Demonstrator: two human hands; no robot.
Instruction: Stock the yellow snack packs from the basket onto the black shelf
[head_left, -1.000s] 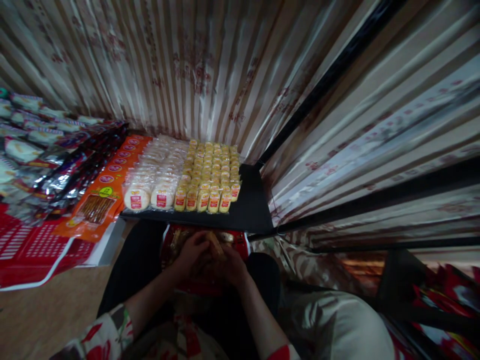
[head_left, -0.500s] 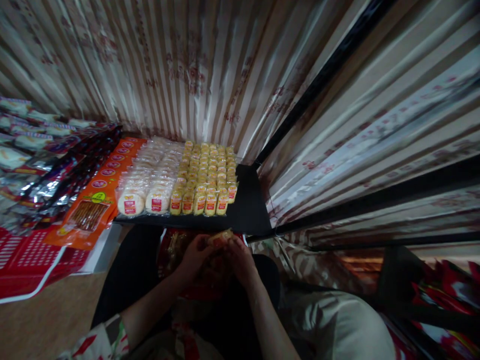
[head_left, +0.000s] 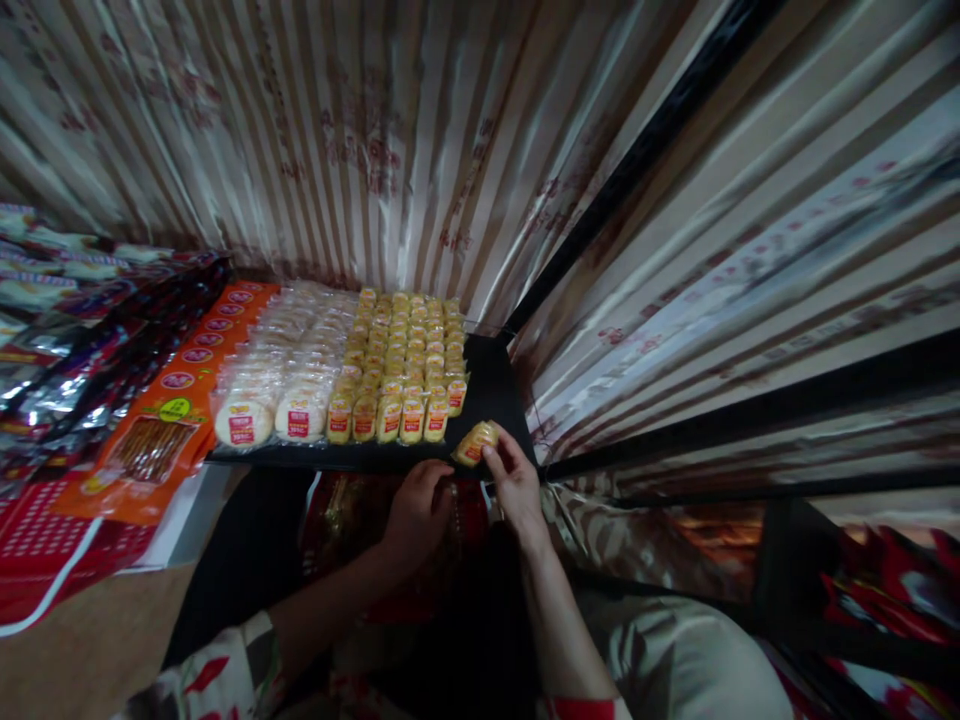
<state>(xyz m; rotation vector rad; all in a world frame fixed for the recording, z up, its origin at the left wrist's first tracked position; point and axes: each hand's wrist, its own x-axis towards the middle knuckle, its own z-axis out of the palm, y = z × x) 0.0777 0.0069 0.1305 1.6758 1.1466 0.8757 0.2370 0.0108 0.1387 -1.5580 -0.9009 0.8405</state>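
Note:
My right hand (head_left: 514,482) pinches a small yellow wrapped snack pack (head_left: 475,443) and holds it over the front right corner of the black shelf (head_left: 495,392). Rows of the same yellow packs (head_left: 409,350) fill the shelf's middle, and larger white round cakes in clear wrap (head_left: 281,365) lie to their left. My left hand (head_left: 420,505) is curled, fingers down inside the red bag (head_left: 345,520) on my lap; whatever it grips is hidden.
Orange snack packs (head_left: 176,400) lie left of the black shelf, with shiny dark foil packs (head_left: 67,350) beyond them. A red carton (head_left: 45,540) sits at lower left. Striped curtain fabric (head_left: 420,140) hangs behind and to the right, crossed by black bars (head_left: 645,150).
My right hand has lifted a yellow pack out of the bag on my lap and carried it up to the shelf's front right corner. My left hand stayed at the bag.

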